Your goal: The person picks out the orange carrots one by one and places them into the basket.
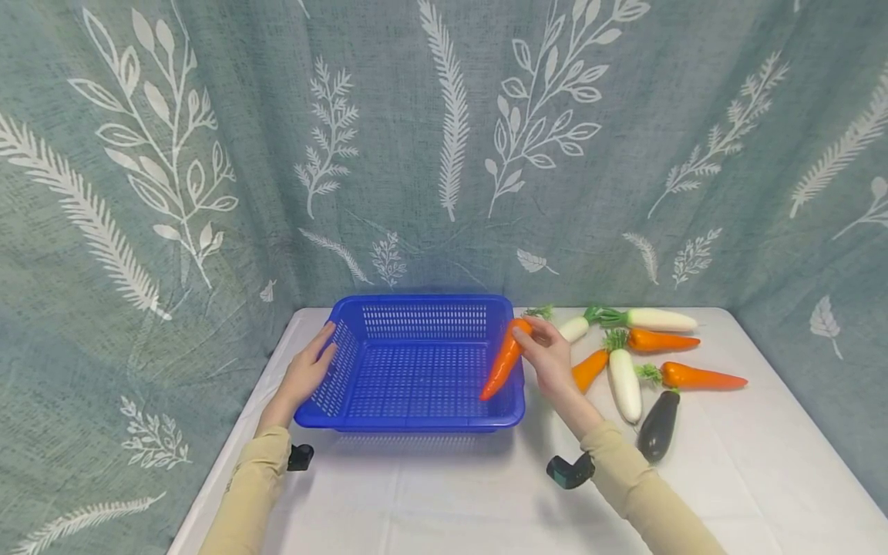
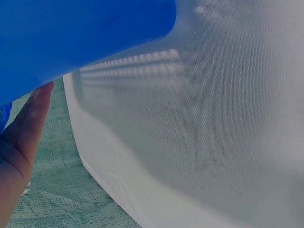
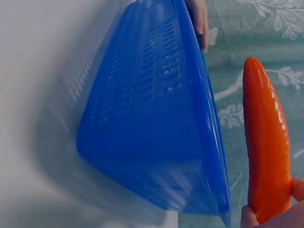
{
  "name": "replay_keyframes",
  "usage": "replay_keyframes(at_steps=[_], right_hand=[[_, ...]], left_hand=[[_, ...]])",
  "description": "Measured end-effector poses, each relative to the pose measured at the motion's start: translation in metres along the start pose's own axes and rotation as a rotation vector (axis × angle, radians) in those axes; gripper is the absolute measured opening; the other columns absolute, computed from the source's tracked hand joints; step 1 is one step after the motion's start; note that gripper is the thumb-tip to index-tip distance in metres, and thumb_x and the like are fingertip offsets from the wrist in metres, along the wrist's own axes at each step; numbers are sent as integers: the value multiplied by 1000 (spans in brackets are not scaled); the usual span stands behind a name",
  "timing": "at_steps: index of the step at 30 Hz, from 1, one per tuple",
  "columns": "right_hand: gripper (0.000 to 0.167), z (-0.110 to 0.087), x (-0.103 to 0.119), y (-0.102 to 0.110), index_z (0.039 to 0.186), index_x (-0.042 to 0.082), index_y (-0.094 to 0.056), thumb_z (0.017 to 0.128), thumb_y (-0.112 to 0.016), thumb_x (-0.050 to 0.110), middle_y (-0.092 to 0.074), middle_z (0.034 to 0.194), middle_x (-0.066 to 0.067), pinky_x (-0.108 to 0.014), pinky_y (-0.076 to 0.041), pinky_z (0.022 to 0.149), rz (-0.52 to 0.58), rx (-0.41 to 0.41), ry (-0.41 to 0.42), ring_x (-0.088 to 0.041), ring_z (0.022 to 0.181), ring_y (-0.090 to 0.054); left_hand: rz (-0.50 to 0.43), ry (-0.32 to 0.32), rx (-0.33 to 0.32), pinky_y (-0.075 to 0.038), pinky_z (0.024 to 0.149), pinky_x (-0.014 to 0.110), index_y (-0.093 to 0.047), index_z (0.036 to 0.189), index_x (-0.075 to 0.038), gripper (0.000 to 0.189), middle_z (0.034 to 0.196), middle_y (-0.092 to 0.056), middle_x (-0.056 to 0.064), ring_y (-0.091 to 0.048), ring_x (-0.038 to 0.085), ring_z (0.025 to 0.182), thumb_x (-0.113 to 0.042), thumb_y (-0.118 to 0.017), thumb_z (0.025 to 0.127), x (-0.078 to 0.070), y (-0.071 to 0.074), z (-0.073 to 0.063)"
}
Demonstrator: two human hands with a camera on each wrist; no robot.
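My right hand [image 1: 548,356] pinches an orange carrot [image 1: 506,361] near its leafy top, its tip slanting down over the right side of a blue plastic basket [image 1: 409,422]. In the right wrist view the carrot [image 3: 267,142] stands above the basket's rim [image 3: 209,123], apart from it. Against the basket's left side rests my left hand [image 1: 305,374], its fingers fairly straight at the rim. The left wrist view shows that hand [image 2: 23,137] touching the basket [image 2: 85,33] from outside. No vegetables lie in the basket.
To the right on the white table [image 1: 430,493] lie several vegetables: white radishes [image 1: 626,385] [image 1: 662,320], more carrots [image 1: 704,376] [image 1: 662,341] and a dark eggplant [image 1: 659,428]. A patterned green curtain [image 1: 402,154] hangs behind and at both sides.
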State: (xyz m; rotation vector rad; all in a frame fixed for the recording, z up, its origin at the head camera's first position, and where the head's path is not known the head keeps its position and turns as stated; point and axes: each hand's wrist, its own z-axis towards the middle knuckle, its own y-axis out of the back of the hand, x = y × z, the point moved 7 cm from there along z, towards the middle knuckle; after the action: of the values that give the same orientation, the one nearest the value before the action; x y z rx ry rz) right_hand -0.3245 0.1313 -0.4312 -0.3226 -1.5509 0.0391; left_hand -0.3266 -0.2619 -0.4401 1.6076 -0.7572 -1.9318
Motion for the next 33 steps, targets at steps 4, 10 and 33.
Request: replay_keyframes(at_steps=[4,10,33], right_hand=[[39,-1,-3,-9,127,-12,-54,91,-65,-1,-63,102,-9,-16,-54,71,-12,-13,19,-6,82,-59],[38,-2,-7,-23,124,-10,-57,89,-67,1,-63,110,-19,-15,-53,70,-56,-25,47,-9,88,-58],[37,-7,-25,-63,116,-12,-61,82,-73,-1,-65,100,-21,-16,-50,71,-60,-65,92,-12,84,-56]], left_hand=[[-4,-2,-5,-17,117,55,-27,150,6,50,157,-22,24,-21,44,142,-16,-37,106,-2,1,-1],[0,13,8,-16,118,54,-26,151,5,51,157,-21,23,-20,44,143,-19,-36,107,-2,1,-1],[7,46,30,-15,118,54,-24,152,3,52,158,-19,21,-19,43,143,-21,-35,107,-2,2,0]])
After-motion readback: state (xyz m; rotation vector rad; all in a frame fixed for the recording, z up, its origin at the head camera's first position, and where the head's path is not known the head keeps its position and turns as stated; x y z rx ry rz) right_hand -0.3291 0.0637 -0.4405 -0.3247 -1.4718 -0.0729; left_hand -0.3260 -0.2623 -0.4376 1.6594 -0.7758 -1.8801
